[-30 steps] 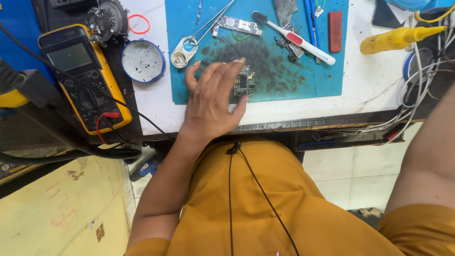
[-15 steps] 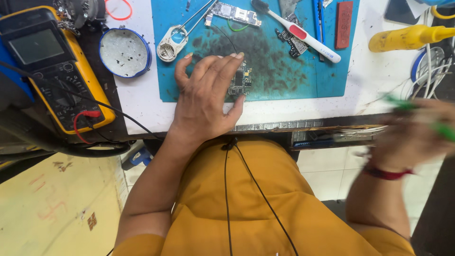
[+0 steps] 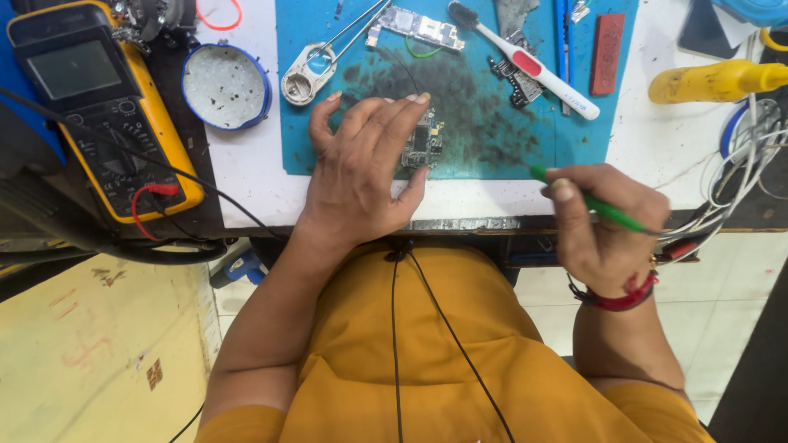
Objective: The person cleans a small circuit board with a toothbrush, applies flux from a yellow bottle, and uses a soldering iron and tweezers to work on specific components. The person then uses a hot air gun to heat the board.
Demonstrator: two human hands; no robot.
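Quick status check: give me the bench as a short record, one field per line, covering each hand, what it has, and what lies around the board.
left hand: palm down on the teal mat, fingertips pinning the small circuit board
right hand: grips a green-handled tool, tip pointing toward the mat edge
second board: at the mat's far edge
toothbrush: white and red, lying on the mat
round tin: blue rim, left of the mat
multimeter: yellow, far left, leads attached
yellow tool: far right
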